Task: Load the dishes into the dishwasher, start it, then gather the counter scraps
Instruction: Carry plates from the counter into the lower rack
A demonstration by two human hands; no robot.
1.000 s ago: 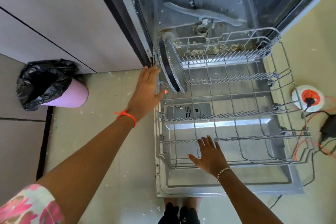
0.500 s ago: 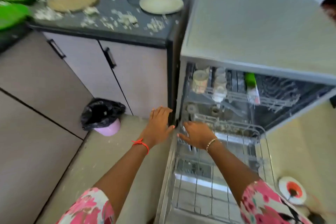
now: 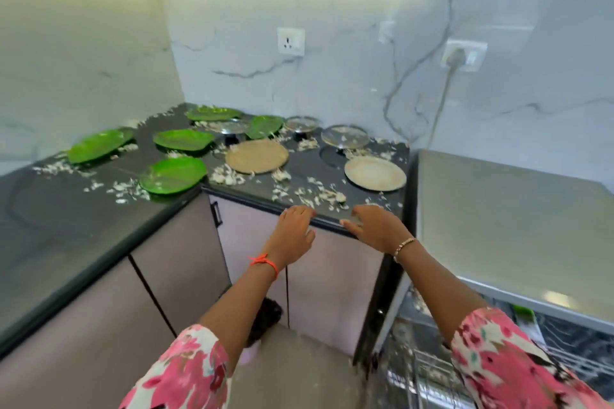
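Note:
Both my hands are raised in front of the dark counter's (image 3: 99,209) front edge, holding nothing. My left hand (image 3: 294,234) and my right hand (image 3: 373,226) have relaxed fingers, near the edge. On the counter lie several green leaf-shaped plates (image 3: 172,174), a brown round plate (image 3: 256,156), a pale round plate (image 3: 374,173) and steel lids (image 3: 345,136). White scraps (image 3: 309,192) are strewn between them. The open dishwasher (image 3: 498,209) is at the right, with its rack (image 3: 428,372) blurred at the lower right.
A marble-look wall with two sockets (image 3: 291,41) rises behind the counter; a cord (image 3: 438,109) hangs from the right socket. Cabinet doors (image 3: 332,292) are under the counter. A black-lined bin (image 3: 265,319) stands on the floor, partly hidden behind my left arm.
The view has lifted from the dishwasher's lower rack to the counter. Both hands have left the rack and risen to the counter's front edge, still holding nothing.

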